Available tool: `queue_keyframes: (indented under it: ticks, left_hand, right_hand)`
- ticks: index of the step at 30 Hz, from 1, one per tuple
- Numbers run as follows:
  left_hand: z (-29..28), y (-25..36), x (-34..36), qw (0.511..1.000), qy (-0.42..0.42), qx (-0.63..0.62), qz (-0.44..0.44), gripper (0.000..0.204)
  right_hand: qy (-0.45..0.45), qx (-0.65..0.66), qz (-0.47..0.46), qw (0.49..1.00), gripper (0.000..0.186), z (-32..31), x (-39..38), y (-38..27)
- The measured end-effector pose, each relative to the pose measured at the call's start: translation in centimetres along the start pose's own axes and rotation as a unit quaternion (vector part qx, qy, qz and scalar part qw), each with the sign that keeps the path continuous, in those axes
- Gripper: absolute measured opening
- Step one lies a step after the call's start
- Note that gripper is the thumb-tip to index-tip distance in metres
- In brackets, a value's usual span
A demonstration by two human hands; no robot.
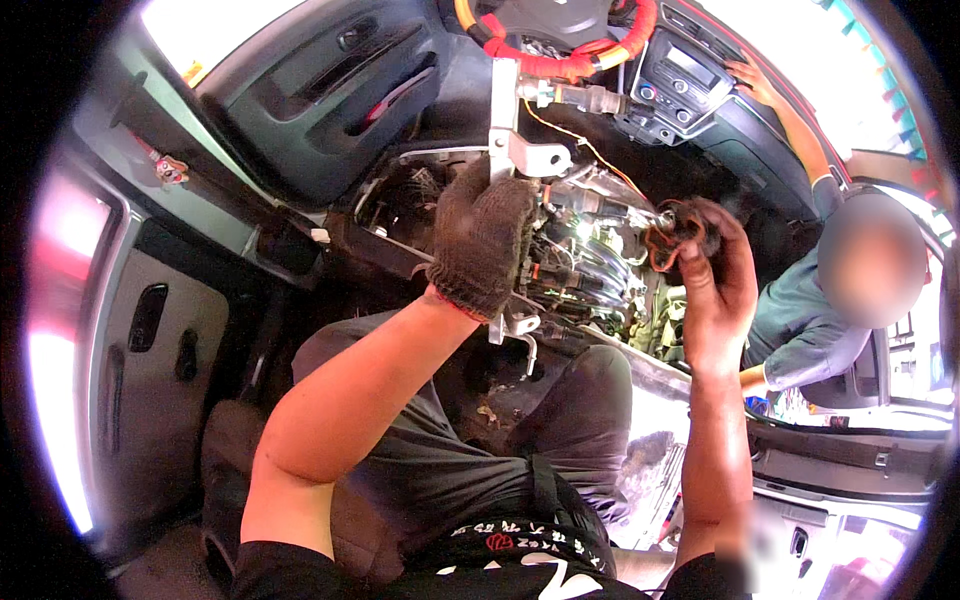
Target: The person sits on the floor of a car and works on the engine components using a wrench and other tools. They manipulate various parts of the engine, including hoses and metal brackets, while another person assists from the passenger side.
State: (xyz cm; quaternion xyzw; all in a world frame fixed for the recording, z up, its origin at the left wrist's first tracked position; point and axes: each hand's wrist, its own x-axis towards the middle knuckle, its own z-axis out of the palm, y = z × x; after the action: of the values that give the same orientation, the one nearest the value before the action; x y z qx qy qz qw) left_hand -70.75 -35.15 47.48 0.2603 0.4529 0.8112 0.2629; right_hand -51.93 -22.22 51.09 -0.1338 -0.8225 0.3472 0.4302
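Observation:
My left hand (480, 245) wears a dark knitted work glove. Its fingers are closed around a long silver metal bracket (503, 130), which stands in front of the steering wheel and has a side tab with a hole. To the right, my bare right hand (722, 275) pinches a small dark part with an orange-red looped edge (662, 245); its exact kind is unclear. Between and below my hands lies an exposed engine (590, 265) with hoses and pipes. A thin yellowish wire (570, 132) runs across above it, toward the part in my right hand.
The steering wheel (570, 65) has a red, orange and black cover. A centre console (680, 88) stands to its right. A co-worker (820, 320) leans in from the right, one hand on the dashboard. At the left is a door panel (340, 75).

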Motion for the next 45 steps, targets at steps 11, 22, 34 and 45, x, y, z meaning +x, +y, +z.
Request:
queue_keyframes:
  ticks: [11,22,34,45]
  left_hand:
    - [-1.5,-3.0,1.5,0.995,-0.041,0.084,0.022,0.018]
    - [-1.1,-2.0,0.8,0.949,-0.035,0.299,0.089,0.029]
    - [-1.6,-2.5,2.0,0.948,-0.016,0.292,0.128,0.031]
    - [-2.9,-5.3,2.3,0.845,-0.082,0.433,0.302,0.024]
  right_hand:
    - [-0.137,-0.13,-0.124,0.974,0.031,4.3,3.0,0.7]
    - [-0.115,0.208,0.53,0.814,0.021,3.8,3.2,5.1]
    - [-0.121,0.079,0.059,0.988,0.05,3.1,1.3,2.6]
    - [-0.076,0.026,0.033,0.996,0.024,6.8,0.9,4.0]
